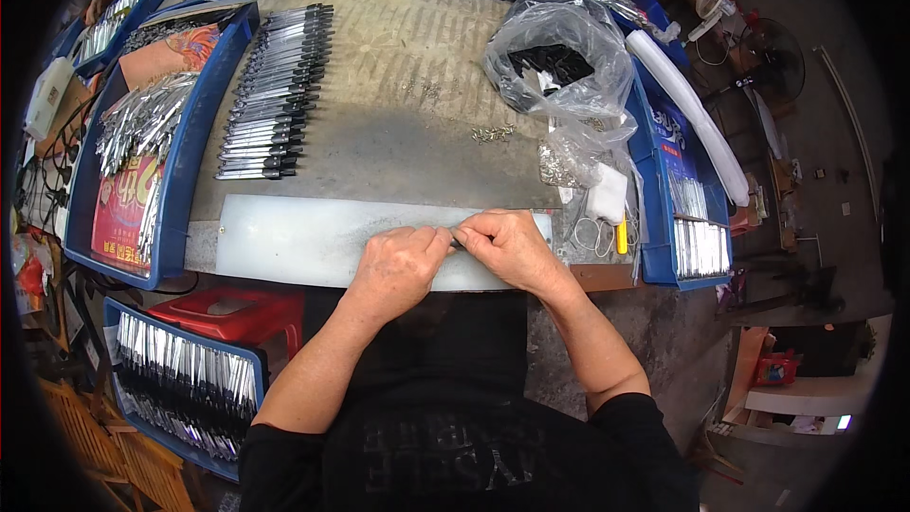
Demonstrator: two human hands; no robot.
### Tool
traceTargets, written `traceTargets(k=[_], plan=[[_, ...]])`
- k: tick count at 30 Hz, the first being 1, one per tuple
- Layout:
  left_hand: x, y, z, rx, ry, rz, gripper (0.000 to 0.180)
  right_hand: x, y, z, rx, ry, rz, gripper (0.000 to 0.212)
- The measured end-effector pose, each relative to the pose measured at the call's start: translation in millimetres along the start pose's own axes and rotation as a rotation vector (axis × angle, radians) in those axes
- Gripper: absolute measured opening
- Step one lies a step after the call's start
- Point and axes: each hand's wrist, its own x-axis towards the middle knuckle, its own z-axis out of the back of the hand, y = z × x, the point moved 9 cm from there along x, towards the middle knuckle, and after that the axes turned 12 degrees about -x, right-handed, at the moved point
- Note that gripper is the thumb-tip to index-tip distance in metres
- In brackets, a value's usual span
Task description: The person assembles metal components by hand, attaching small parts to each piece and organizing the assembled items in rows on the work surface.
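Note:
My left hand [398,267] and my right hand [512,248] meet over a pale white board [270,239] along the table's near edge. Both are closed, thumbs and fingertips pinched together. A small dark bit shows between them; the fingers hide the rest, so its kind is unclear. Beyond the left hand, silver-and-black pens [275,95] lie side by side in a long column. Past the right hand are a scatter of tiny metal parts [493,134] and a clear plastic bag [512,24] with black pieces [561,64] inside.
Blue trays of silver pen parts flank the table: a left tray [182,218] and a right tray [654,261]. Another blue tray [258,360] of pens sits lower left by a red stool [227,313]. A white block [607,192] and yellow-handled tool [622,237] lie right.

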Motion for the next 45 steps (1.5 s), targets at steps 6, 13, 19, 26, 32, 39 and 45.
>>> traceTargets(k=[6, 13, 19, 26, 32, 39, 45], plan=[[-1, 3, 4, -0.019, -0.036, 0.015, 0.015, 9, -16, 4, 0.121, 0.05, -0.025, 0.016], [2, 0, 4, -0.029, -0.031, 0.017, 0.017, 46, -61, 69, -0.346, -0.434, -0.001, 0.011], [1, 2, 4, -0.027, -0.041, 0.014, 0.017, 66, -69, 54, -0.54, -0.367, 0.061, 0.007], [2, 1, 4, -0.01, -0.021, 0.021, 0.017, 75, -67, 47, -0.693, -0.306, 0.07, 0.008], [-1, 3, 2, -0.018, -0.028, 0.013, 0.016, 70, -72, 50, -0.63, -0.251, 0.008, 0.011], [-1, 3, 2, -0.021, -0.02, 0.016, 0.015, 66, -78, 64, -0.422, -0.279, -0.06, 0.015], [1, 2, 2, -0.022, -0.023, 0.006, 0.016, 71, -71, 55, -0.504, -0.203, 0.001, 0.014]])
